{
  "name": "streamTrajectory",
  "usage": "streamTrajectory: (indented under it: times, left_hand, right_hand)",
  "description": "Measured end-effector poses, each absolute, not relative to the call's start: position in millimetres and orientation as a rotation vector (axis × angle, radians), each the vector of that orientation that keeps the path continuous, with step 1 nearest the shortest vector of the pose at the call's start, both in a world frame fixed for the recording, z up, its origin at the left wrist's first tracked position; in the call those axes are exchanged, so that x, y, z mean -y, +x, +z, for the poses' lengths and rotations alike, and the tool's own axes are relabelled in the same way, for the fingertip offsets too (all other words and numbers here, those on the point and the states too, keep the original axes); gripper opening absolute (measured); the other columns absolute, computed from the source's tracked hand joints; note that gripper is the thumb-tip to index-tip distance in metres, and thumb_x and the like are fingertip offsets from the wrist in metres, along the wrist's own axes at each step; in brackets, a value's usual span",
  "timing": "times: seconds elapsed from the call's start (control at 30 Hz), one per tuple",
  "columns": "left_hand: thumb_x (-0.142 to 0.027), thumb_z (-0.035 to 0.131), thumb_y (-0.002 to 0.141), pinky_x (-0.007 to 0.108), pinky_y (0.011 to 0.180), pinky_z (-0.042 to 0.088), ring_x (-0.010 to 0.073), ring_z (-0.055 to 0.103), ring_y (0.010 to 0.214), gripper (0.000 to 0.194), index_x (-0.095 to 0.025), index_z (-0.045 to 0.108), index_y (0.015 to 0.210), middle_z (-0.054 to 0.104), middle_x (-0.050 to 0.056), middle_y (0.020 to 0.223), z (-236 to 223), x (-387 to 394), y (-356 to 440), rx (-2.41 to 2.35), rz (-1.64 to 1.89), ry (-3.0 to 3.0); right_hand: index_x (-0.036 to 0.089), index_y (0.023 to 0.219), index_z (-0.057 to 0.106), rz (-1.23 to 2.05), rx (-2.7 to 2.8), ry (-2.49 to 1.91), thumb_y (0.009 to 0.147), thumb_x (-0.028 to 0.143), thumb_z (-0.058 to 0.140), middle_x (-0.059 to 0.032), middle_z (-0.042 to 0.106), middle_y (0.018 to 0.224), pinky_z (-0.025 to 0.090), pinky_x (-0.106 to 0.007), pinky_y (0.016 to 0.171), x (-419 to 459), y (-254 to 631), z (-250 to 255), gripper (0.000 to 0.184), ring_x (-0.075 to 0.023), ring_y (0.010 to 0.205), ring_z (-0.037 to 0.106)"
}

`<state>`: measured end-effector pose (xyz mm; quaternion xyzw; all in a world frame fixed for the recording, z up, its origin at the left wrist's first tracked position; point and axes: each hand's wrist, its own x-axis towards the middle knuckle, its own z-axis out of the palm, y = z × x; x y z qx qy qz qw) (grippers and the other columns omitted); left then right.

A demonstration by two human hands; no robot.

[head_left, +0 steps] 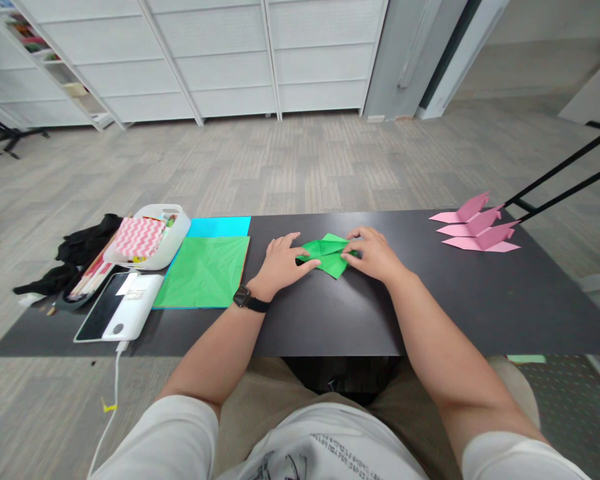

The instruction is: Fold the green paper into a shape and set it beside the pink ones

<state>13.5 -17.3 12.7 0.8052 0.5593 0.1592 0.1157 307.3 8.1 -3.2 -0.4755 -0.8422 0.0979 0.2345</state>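
Observation:
A partly folded green paper (330,255) lies on the black table (360,307) in front of me. My left hand (280,261), with a black watch on the wrist, rests flat on the table with fingers stretched out, its fingertips pressing the paper's left edge. On the paper's right side my right hand (375,253) has its fingers bent and pinched on a fold. Both hands touch the paper, which stays on the table.
A stack of flat green and blue paper sheets (205,270) lies to the left. Further left stand a white tray (153,239) with patterned paper, a white device (120,307) with a cable, and black cloth (83,250). Three folded pink paper figures (477,230) sit at the far right.

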Motion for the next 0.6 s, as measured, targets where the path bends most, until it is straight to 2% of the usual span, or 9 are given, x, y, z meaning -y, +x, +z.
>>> streamTrajectory:
  times: [0.23,0.47,0.6]
  left_hand:
    - [-0.060,0.074,0.097,0.062,0.132,0.032,0.0348,0.052,0.150,0.034,-0.030,0.087,0.107,0.059,0.007,0.163,10,19,17,-1.667,0.443,2.391]
    - [-0.060,0.078,0.094,0.065,0.134,0.028,0.0354,0.055,0.145,0.031,-0.031,0.087,0.094,0.065,0.003,0.157,15,23,18,-1.730,0.442,2.421]
    - [-0.065,0.077,0.093,0.066,0.133,0.028,0.0353,0.057,0.141,0.037,-0.029,0.084,0.092,0.067,0.005,0.154,14,25,21,-1.737,0.443,2.426]
  right_hand:
    - [0.030,0.092,0.084,0.238,2.210,-1.334,0.097,0.041,0.075,-0.0092,0.068,0.127,0.047,-0.055,0.108,-11,303,-10,0.015,-0.0327,0.123,0.060]
    - [0.029,0.092,0.082,0.250,2.112,-1.398,0.096,0.041,0.075,-0.0091,0.067,0.127,0.048,-0.054,0.109,-9,287,-20,0.014,-0.0324,0.124,0.060]
    - [0.028,0.093,0.081,0.270,2.081,-1.439,0.094,0.040,0.076,-0.0094,0.066,0.126,0.047,-0.054,0.110,-10,283,-24,0.013,-0.0328,0.125,0.060]
